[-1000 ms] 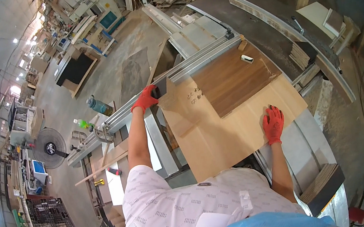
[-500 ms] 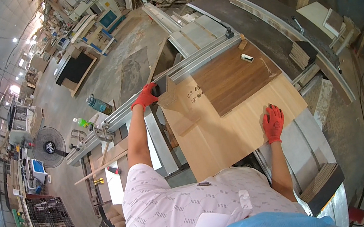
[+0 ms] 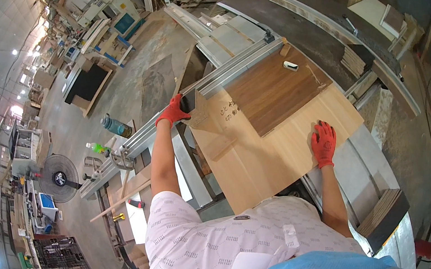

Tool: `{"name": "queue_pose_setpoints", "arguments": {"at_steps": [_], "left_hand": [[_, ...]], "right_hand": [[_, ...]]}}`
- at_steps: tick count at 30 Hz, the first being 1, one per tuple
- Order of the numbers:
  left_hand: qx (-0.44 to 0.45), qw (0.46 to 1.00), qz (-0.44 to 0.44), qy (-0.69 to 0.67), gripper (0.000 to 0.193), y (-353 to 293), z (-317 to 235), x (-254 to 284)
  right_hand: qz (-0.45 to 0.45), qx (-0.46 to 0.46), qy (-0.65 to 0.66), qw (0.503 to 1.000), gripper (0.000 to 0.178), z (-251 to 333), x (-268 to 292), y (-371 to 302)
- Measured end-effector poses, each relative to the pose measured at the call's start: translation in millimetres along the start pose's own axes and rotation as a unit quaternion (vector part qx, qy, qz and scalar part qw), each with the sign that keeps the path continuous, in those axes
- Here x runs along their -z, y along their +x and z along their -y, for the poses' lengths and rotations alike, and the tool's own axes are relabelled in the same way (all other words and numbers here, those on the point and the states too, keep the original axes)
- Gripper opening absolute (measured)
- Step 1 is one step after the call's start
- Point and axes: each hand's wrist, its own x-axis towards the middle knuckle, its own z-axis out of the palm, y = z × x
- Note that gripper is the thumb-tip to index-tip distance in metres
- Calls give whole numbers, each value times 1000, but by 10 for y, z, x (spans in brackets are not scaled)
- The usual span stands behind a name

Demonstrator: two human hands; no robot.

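My left hand (image 3: 170, 113), in a red work glove, grips the dark side of a small wood block (image 3: 197, 109) beside the metal fence. My right hand (image 3: 323, 143), also gloved in red, lies flat with fingers stretched on the near right part of a light wood panel (image 3: 266, 166). A dark brown board (image 3: 271, 94) rests on that panel at its far side. Handwritten marks show on the light panel near the block. On the brown board lies a small white and black object (image 3: 290, 66), its kind unclear.
A metal rail (image 3: 142, 137) runs along the machine table's far left side. A blue bottle (image 3: 116, 126) and a green-capped bottle (image 3: 97, 147) stand by it. Stacked dark-edged strips (image 3: 383, 215) sit at the near right. A standing fan (image 3: 60, 176) is at left.
The whole view has shifted slightly. My left hand's grip on the block's dark side looks a little looser; the right hand stays on the panel, and the boards keep their places.
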Motion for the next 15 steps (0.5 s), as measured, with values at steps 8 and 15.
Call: {"name": "queue_pose_setpoints", "arguments": {"at_steps": [8,15], "left_hand": [[6,1000,7,14,125,-15,-26,53],[7,1000,11,10,125,31,40,47]], "right_hand": [[0,3,-16,1000,30,22,0,11],[4,-2,-5,1000,32,15,-11,24]]}}
